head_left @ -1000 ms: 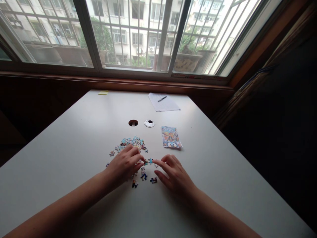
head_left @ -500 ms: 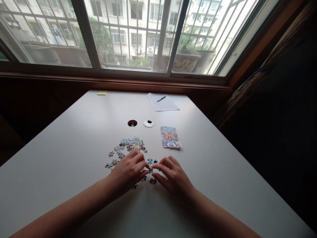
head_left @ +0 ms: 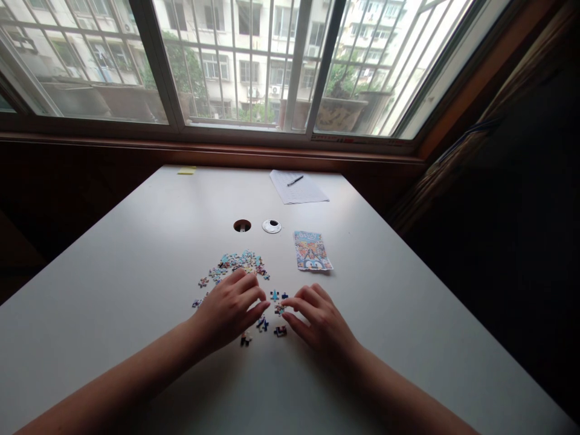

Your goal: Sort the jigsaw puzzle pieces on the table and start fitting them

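Thumb and index finger of my right hand (head_left: 319, 314) are at the right edge of a small multicoloured puzzle piece (head_left: 279, 309), gripping it. My left hand (head_left: 235, 302) is just left of that piece, its thumb and index finger apart and nothing visible between them. Behind the piece lie a light-blue puzzle piece (head_left: 274, 295) and a dark-blue one. Nearer to me are a dark puzzle piece (head_left: 280, 331), some blue pieces (head_left: 262, 324) and a black-and-white piece (head_left: 246, 339). A pile of loose puzzle pieces (head_left: 244, 260) spreads behind my left hand, which partly hides it.
A printed picture sheet (head_left: 312, 251) lies right of the pile. Farther back are a round cable hole (head_left: 242, 225), its cover (head_left: 272, 226), paper sheets (head_left: 294, 190) with a pen (head_left: 295, 180), and yellow sticky notes (head_left: 186, 171). A barred window stands beyond the white table (head_left: 136, 254).
My left hand has drawn back left from the multicoloured piece, its fingers parting. The piece and my right hand have shifted slightly right. More of the near blue and black-and-white pieces shows.
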